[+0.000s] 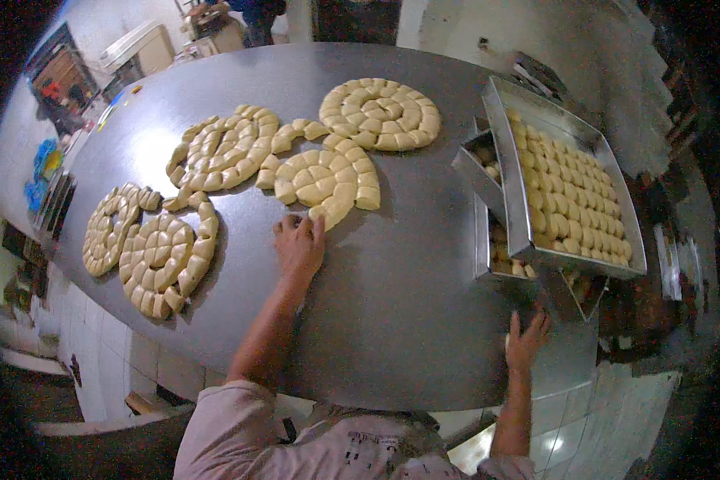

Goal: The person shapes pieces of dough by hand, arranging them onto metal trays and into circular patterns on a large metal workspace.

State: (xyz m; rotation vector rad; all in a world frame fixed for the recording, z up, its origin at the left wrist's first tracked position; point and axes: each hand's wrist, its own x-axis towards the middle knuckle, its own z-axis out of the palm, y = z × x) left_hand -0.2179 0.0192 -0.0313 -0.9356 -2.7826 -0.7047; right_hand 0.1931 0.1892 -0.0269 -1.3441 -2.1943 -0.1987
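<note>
My left hand (300, 246) reaches to the near end of a cut dough spiral (320, 178) in the middle of the steel table. Its fingers are apart, the tips touching or just beside the end dough pieces. My right hand (528, 340) is at the table's right side, just below the stacked metal trays, with thumb and fingers spread. A small pale spot shows at its inner edge; I cannot make out what it is. The top tray (520, 210) sits tilted and carries rows of small dough balls (576, 196).
More cut dough spirals lie on the table (408, 320): a round one (380, 114) at the far side, one (224, 148) left of centre, and two (158, 264) at the left. Lower trays (488, 240) with dough pieces jut out beneath the top one. A person (256, 18) stands beyond the table.
</note>
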